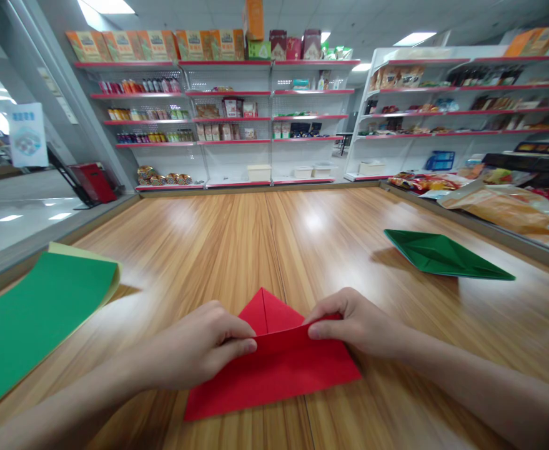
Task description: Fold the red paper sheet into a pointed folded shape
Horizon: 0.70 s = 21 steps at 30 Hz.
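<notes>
Left hand [203, 344], right hand [356, 322] pinching red paper [274, 375] along its straight edge, triangular peak [278, 312] beyond — wood-grain table [237, 250], near edge cut off.

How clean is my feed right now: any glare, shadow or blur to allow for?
Head view: white glare patches on the wooden tabletop; head view: shadow left of and beneath the folded green paper; head view: stretching toward the sides, right-hand shelves soft; head view: red paper reads clearly.
</notes>
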Available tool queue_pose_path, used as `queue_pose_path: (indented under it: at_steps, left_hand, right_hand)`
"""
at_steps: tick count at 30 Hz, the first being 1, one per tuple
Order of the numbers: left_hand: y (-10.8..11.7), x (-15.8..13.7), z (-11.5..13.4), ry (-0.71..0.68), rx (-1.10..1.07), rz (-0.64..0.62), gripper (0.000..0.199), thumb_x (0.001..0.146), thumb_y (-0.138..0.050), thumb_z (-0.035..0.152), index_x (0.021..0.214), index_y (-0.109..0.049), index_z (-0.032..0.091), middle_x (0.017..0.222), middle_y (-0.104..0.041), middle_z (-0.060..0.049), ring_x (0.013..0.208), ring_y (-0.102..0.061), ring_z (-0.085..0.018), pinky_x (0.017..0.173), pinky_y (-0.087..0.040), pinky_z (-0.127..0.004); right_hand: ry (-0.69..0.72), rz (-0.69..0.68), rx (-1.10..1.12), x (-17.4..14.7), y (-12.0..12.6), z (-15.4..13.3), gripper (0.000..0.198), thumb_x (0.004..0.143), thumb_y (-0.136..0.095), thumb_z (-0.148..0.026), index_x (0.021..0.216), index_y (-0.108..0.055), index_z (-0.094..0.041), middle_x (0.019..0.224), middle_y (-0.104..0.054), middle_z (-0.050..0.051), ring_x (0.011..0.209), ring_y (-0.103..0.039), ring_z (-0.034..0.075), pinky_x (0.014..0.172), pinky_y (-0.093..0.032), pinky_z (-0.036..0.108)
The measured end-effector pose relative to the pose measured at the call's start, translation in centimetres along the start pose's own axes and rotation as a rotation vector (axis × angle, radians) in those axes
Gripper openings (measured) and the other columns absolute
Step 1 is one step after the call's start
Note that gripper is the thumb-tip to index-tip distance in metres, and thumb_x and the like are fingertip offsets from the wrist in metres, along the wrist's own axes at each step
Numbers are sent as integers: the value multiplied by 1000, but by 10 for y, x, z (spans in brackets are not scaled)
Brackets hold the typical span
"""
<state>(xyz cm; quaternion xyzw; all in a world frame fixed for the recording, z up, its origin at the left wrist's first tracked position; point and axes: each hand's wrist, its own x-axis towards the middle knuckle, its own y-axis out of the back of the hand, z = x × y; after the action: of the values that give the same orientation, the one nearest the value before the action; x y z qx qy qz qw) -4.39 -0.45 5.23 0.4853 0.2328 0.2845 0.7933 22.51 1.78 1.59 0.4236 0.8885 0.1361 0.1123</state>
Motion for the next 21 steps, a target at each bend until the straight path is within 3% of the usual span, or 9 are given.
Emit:
queue_pose_path:
  at_steps: [5, 9, 11, 14, 21]
  left_hand:
    - [-1, 3, -3, 48, -270, -57, 38, 95, -41, 30, 70, -64, 14, 58, -52, 4, 52, -41, -7, 50, -30, -20]
    - [4, -4, -9, -2, -417, -66, 27, 93, -47, 26, 106, -69, 20, 84, -71, -1, 69, -59, -12, 60, -43, -19]
    - [4, -8, -17, -22, -473, -26, 32, 90, -50, 21, 119, -63, 24, 97, -73, -2, 83, -64, -15, 69, -49, -21]
    - [-1, -12, -34, -20, -602, 26, 33, 87, -55, 20, 120, -62, 23, 113, -69, -6, 97, -66, -19, 79, -52, -27]
    - [-20, -6, -52, -87, -679, 256, 30, 90, -54, 22, 118, -63, 20, 109, -70, -8, 101, -66, -19, 89, -52, -34]
  right_hand:
    - [-46, 65, 106, 1, 2, 10, 19, 75, -72, -34, 86, -75, -18, 78, -74, 4, 68, -65, 14, 59, -48, 21]
    - [-36, 88, 83, -1, 0, 10, 20, 75, -71, -34, 87, -75, -18, 80, -74, 4, 69, -66, 14, 60, -49, 22]
    - [-36, 96, 84, -1, 1, 9, 21, 77, -69, -34, 86, -75, -17, 80, -74, 4, 69, -66, 14, 61, -50, 23]
    - [-43, 123, 93, 2, 3, 10, 21, 76, -69, -35, 86, -74, -17, 80, -74, 5, 70, -67, 15, 62, -51, 24]
    - [-84, 156, 130, 2, 6, 16, 26, 71, -74, -37, 89, -73, -17, 79, -74, 5, 72, -68, 16, 63, -51, 24]
